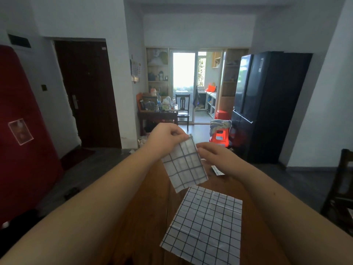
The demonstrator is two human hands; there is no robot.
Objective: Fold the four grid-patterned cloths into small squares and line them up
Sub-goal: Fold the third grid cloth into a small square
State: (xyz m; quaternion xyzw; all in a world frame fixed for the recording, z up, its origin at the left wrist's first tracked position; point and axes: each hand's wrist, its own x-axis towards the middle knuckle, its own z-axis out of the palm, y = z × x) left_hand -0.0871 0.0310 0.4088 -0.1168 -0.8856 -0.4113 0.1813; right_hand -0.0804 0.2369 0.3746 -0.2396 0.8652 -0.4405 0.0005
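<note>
"While my left hand [168, 136] pinches the top corner of the folded cloth [184, 163] and my right hand [212, 153] pinches its right edge, it hangs in the air at the centre of the frame, clear of the table [149, 203]."

"What could spoil it?"

"The layers, I think. Only fingertips hold them, so if either pinch slackens, the fold could fall open. The edges could also slide out of line and give me a crooked square. The loose lower end seems to dangle over the far corner of the flat cloth [206, 222], and lowering carelessly might drag and rumple that one."

"Where are the others?"

"The flat one lies unfolded, lower centre. Beyond my right wrist a small grid piece [217, 170] lies on the table, likely one already folded, though my hand hides part of it. A fourth I cannot spot."

"Anything in the way?"

"The flat cloth takes up the near table, so I judge the room for setting down is the bare wood at left. A fridge [267, 104] at upper right, a red stool [219, 135] before it, a chair [343, 178] at the right edge and a door [86, 88] at upper left are all well apart from my hands."
</note>
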